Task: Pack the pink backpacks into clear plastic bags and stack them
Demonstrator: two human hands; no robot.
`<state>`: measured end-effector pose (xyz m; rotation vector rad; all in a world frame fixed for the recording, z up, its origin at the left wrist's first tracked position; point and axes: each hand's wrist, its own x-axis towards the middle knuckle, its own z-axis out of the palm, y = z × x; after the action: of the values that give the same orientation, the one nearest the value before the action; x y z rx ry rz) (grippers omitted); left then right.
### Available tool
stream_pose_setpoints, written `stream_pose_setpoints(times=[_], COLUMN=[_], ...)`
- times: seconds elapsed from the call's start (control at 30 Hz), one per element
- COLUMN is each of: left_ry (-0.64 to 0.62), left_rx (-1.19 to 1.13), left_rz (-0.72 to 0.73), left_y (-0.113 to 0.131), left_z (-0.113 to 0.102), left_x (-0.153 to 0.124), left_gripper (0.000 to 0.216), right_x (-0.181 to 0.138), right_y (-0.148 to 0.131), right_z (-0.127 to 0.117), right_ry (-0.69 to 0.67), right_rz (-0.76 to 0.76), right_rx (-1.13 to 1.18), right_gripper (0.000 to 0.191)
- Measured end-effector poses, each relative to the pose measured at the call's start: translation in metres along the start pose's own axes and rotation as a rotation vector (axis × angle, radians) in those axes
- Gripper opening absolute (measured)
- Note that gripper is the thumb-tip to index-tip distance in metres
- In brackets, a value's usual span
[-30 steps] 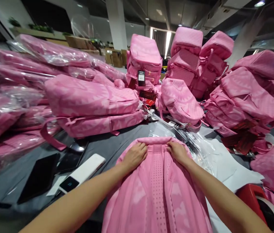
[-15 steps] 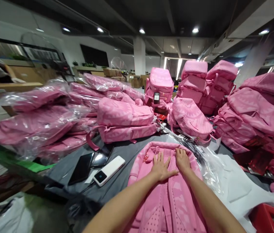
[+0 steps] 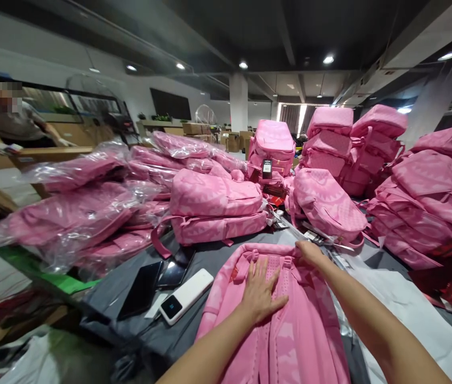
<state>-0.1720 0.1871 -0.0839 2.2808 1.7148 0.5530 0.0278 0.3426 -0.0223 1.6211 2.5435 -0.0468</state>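
A pink patterned backpack [image 3: 290, 344] lies in front of me with its shoulder straps and padded back facing up. My left hand [image 3: 261, 294] rests flat on the upper back panel, fingers spread between the strap tops. At the bag's top right edge, my right hand [image 3: 309, 253] is closed round the rim; its fingertips are partly hidden. Just beyond the bag are a pink backpack lying on its side [image 3: 218, 205] and another leaning one [image 3: 325, 205] with tags near it.
Plastic-wrapped pink bags [image 3: 78, 213] are piled at left. A white power bank [image 3: 186, 296] and a dark phone [image 3: 141, 288] lie on the grey cloth. White sheets [image 3: 405, 314] and stacked backpacks [image 3: 429, 197] are at right. A person [image 3: 14, 120] stands far left behind boxes.
My right hand has moved from the strap top outward to the bag's top right edge. My left hand stays spread on the back panel. The view has shifted left, and a person now shows there.
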Motion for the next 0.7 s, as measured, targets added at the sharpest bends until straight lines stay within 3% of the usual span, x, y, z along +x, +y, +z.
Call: stream_pose_setpoints(times=[0.1,0.27,0.37,0.47,0.57,0.7], left_ry=[-0.04,-0.108,-0.112,-0.087,-0.038,0.024], left_rx=[-0.053,-0.118,-0.119,-0.073,-0.066,-0.095], left_rz=[0.109,0.077,0.108,0.129,0.13,0.086], left_y=[-0.006,-0.011,-0.011,-0.012,-0.012,-0.009], left_z=[0.011,0.015,0.014,0.016,0.019,0.023], left_x=[0.016,0.026,0.029,0.035,0.039,0.036], left_gripper=[0.078,0.076,0.076,0.074,0.072,0.078], right_x=[0.02,0.013,0.014,0.032,0.058,0.09], right_y=[0.006,-0.004,-0.046,-0.111,-0.164,-0.179], right_z=[0.006,-0.012,-0.033,-0.046,-0.045,-0.035], right_ry=[-0.085,-0.092,-0.001,0.076,0.044,-0.086], right_rz=[0.031,0.007,-0.115,-0.286,-0.37,-0.374], right_rx=[-0.049,-0.12,-0.141,-0.131,-0.137,-0.147], right_gripper=[0.03,0.028,0.021,0.034,0.04,0.027])
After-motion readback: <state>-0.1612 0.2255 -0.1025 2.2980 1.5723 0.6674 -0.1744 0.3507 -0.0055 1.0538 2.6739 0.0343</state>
